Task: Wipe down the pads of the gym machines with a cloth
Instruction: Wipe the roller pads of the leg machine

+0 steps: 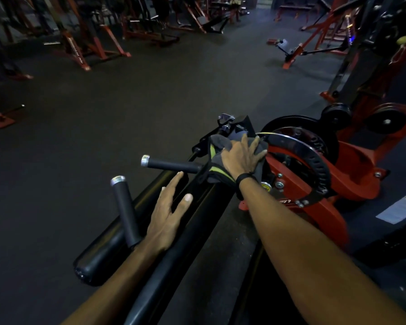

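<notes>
The right hand (240, 158) presses a grey cloth (217, 156) with spread fingers onto the far end of the black pad (164, 261), beside the red machine frame (324, 181). The left hand (167, 214) rests flat on the pad nearer, between two black handles (124, 212).

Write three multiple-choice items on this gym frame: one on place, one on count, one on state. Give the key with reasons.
1. Where is the cloth?
A. under the right hand
B. on the floor
C. over a handle

2. How many silver-capped grip handles stick up beside the left hand?
A. one
B. two
C. four

3. How are the left hand's fingers?
A. fist
B. straight, spread
C. round a handle

Key: 1 A, the palm presses it on the machine; 2 B, two capped grips show; 3 B, the fingers lie extended, gripping nothing.
</notes>
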